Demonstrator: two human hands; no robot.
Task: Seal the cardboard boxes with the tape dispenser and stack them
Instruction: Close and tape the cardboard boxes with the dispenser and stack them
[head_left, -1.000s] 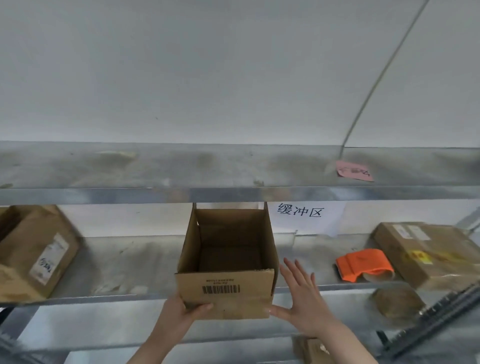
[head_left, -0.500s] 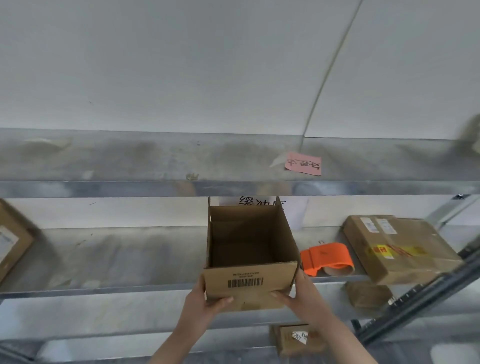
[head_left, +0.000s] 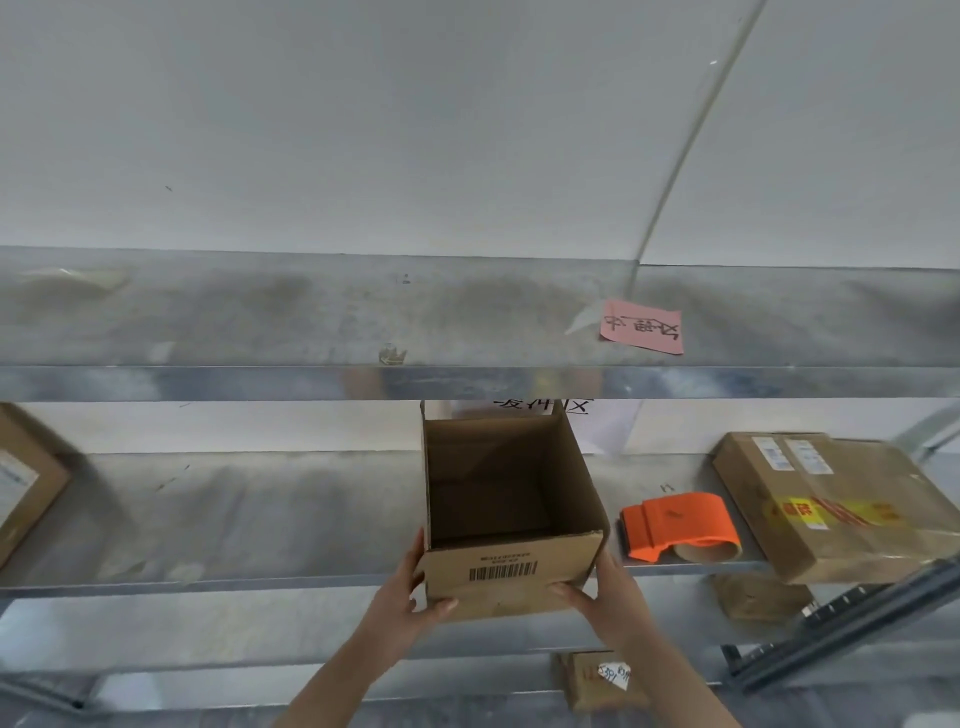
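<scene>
- Two hands on one box: left hand (head_left: 410, 592) and right hand (head_left: 605, 592) each clamp a lower front corner of the open cardboard box (head_left: 509, 577). Thumbs are on the barcode face and fingers wrap round the sides.
- Box is at the front edge of the middle shelf (head_left: 260, 519), top open, inside looks empty. Can't tell if it rests on the shelf or is lifted clear.
- Orange tape dispenser (head_left: 680, 525) lies on the same shelf just right of the box, apart from it, with no hand on it.
- Step, my read: positioning the box before sealing. No tape visible on the top.
- Next move calls for: flaps folded shut, one hand pinning them, and the right hand freed for the dispenser, since it's nearest.
- Stacking not begun. The taped parcel (head_left: 831, 504) further right is a possible base, but that's a guess.
</scene>
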